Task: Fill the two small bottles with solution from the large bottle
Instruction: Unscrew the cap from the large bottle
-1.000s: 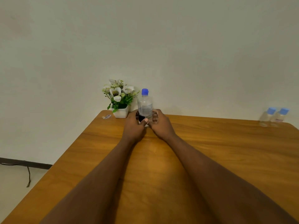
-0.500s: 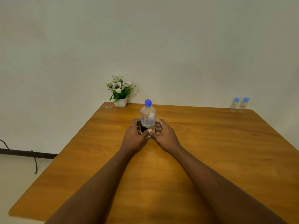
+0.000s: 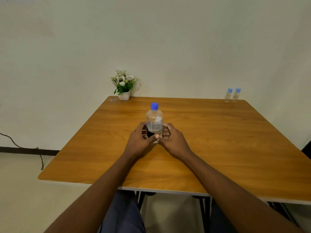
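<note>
- Both hands hold the large bottle point(image 3: 154, 121) low on its body: the left hand point(image 3: 139, 140) curls round it from the left with the thumb across the near face, and the right hand point(image 3: 173, 140) curls round it from the right.
- Bare forearms reach in from the bottom of the view, over the near edge of the wooden bench point(image 3: 218, 140).
- The large bottle stands upright near the middle of the bench, clear plastic with a label, its blue cap point(image 3: 154, 106) on. How full it is cannot be told.
- Judged from this, the task is at its start: the source bottle is being positioned and nothing is poured yet.
- The next move likely calls for bringing the small bottles close and taking off the caps.
- At the far right corner, well apart from the hands, one small bottle point(image 3: 228, 95) and a second small bottle point(image 3: 237, 94) stand upright, just beside each other, both with blue caps.
- At the far left corner sits a white flower pot point(image 3: 124, 88).
- Beyond is a plain pale wall point(image 3: 185, 47).
</note>
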